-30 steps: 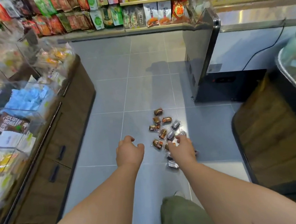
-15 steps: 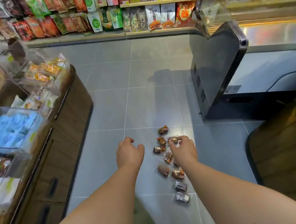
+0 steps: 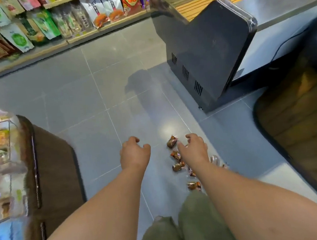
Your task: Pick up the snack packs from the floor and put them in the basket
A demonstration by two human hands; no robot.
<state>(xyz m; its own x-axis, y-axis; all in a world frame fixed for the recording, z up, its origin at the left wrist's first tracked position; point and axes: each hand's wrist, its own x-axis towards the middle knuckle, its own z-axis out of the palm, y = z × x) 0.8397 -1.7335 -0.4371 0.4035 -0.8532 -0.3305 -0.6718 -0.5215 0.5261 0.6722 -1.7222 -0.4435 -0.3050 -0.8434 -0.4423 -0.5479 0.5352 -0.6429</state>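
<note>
Nearest, below the right wrist, snack packs (image 3: pixel 178 166) lie scattered on the grey tile floor (image 3: pixel 98 145), some hidden under the forearm. The left hand (image 3: pixel 135 155) hovers palm down, fingers loosely curled, holding nothing; the right hand (image 3: pixel 193 148) curls over the packs, one just beside its thumb, any grasp not determinable. Beyond the right hand stands a dark cabinet (image 3: pixel 209 53); stocked shelves (image 3: pixel 47 24) lie farthest, ahead of the left hand.
</note>
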